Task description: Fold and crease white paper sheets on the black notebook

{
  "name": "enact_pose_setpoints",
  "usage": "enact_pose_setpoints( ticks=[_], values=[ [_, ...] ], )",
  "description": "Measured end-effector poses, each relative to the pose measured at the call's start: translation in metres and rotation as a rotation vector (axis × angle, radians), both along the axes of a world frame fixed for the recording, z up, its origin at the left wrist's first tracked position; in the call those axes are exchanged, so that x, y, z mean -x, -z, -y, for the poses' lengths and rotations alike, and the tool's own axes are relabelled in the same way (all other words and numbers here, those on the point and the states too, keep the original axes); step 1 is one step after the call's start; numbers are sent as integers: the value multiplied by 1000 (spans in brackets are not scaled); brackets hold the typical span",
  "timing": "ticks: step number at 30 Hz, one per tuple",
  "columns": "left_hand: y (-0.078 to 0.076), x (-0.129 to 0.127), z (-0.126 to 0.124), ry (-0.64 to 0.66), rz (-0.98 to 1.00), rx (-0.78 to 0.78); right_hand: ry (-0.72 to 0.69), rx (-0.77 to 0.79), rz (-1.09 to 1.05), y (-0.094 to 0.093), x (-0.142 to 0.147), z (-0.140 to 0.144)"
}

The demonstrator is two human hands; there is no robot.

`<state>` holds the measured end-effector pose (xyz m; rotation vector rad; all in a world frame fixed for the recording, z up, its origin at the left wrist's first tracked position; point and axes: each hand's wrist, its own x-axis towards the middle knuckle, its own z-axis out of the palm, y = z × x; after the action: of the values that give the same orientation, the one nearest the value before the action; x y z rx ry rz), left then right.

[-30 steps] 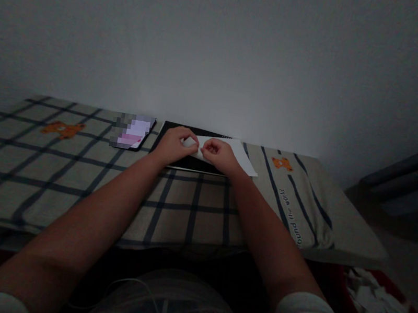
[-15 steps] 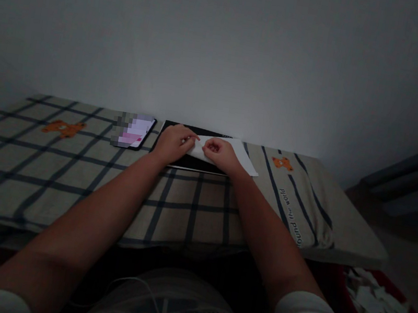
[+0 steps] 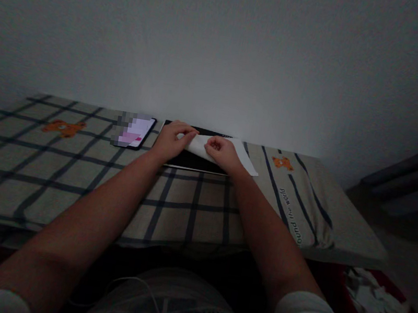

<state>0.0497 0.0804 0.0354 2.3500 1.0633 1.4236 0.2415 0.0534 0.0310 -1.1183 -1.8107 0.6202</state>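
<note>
A white sheet of paper [image 3: 241, 156] lies partly folded on a black board [image 3: 188, 159] near the far edge of a checked cloth surface. My left hand [image 3: 170, 141] pinches the paper's left end, fingers curled over it. Just to the right, my right hand [image 3: 221, 151] presses down on the paper's middle with bent fingers. The paper's right corner sticks out past the board onto the cloth.
A phone [image 3: 134, 131] with a lit screen lies left of the board. The beige cloth [image 3: 51, 174] with dark checks and orange bear prints covers the surface against a white wall. A red bin [image 3: 375, 310] of paper scraps stands low at the right.
My left hand has shifted slightly away from me, curling the paper's left end over. My right hand has stayed almost where it was on the sheet.
</note>
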Motion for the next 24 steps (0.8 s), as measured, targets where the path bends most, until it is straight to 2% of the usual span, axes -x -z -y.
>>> enact_pose_setpoints(
  ticks=[8,12,20,24],
  values=[
    [6,0,-6,42,93,37,-31,18,-37,2,2,0],
    [6,-1,-4,55,74,35,-27,-6,-35,2,1,-1],
    [7,1,-3,-27,44,15,-10,-4,-55,7,4,0],
    [7,1,-3,-11,17,-12,-26,-5,-39,10,2,-2]
  ],
)
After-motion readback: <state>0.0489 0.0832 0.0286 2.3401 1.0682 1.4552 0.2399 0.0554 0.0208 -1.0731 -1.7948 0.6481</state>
